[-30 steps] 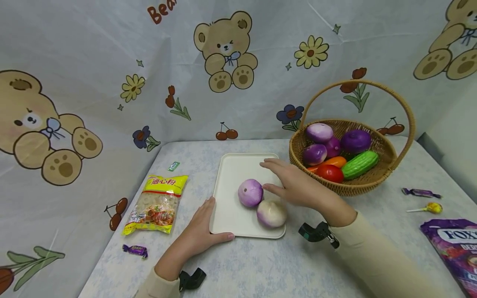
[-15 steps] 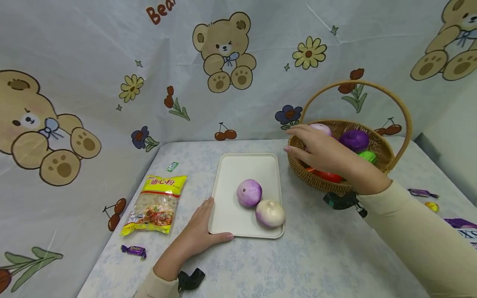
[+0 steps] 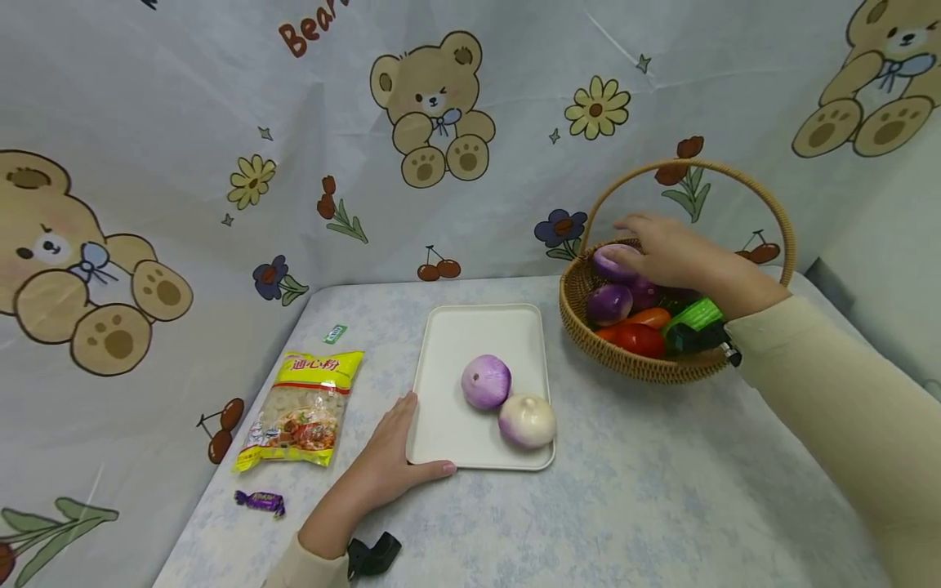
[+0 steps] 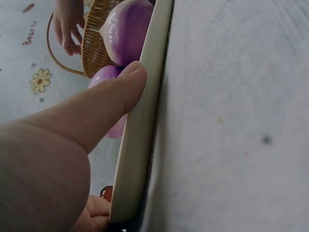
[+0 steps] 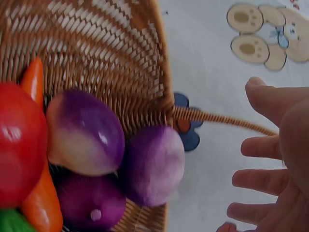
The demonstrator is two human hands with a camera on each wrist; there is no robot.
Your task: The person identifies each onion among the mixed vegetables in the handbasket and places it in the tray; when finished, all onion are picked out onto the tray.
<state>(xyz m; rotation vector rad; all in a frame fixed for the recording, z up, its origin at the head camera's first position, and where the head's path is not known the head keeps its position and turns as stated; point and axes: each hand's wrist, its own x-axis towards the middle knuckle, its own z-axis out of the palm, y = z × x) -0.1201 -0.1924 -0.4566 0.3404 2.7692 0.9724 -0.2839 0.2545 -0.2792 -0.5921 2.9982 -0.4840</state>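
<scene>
Reaching for produce seems the step in hand: the right hand hovers over the woven wicker basket, fingers spread and holding nothing — a glossy, rounded purple-white onion by the rim would call for a curled grip. The left hand, fingers straight, braces the smooth cream tray bearing a mauve onion and a paler onion.

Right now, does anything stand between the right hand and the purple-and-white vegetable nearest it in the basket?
Nothing visible does: the right wrist view shows open space between the right hand and the purple-and-white vegetable, and the basket handle passes behind the hand.
</scene>
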